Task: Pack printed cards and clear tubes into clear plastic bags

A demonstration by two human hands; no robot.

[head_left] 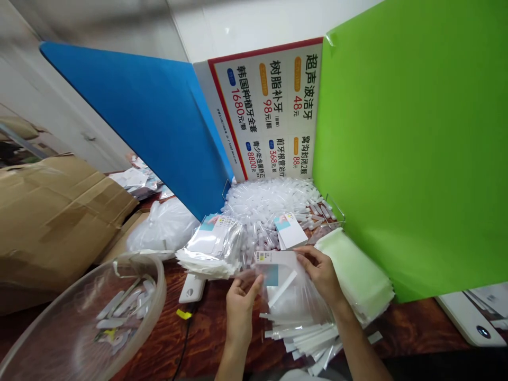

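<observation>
From my remote seat I look down on a reddish-brown wooden table [159, 338], boxed in at the back by a blue panel [146, 127], a white sign [257, 114] with red and black print, and a green panel [413, 148]. Against the sign I see a heap of small white tubes [270, 201], a few spilling toward the right.

Front and centre is the printed card [272, 275], white with a teal patch, lying over a fan of clear sleeves [305, 330] with white strips along their edges. My right hand [322, 272] is curled, its thumb and fingertips pinched together at the card's upper right corner. My left hand [240, 307] is half curled, thumb and fingers close together on clear film [248, 275] at the card's left edge; I cannot tell whether it grips the card too, or whether the card is inside a sleeve.

Just beyond the card is a small card stack [291, 233]; to its left, a thicker bundle of wrapped cards [214, 243]. Pale green packets [353, 275] sit beside my right hand. On the left are a translucent bin [159, 288], a knotted white bag [161, 227] and a cardboard box [59, 211].
</observation>
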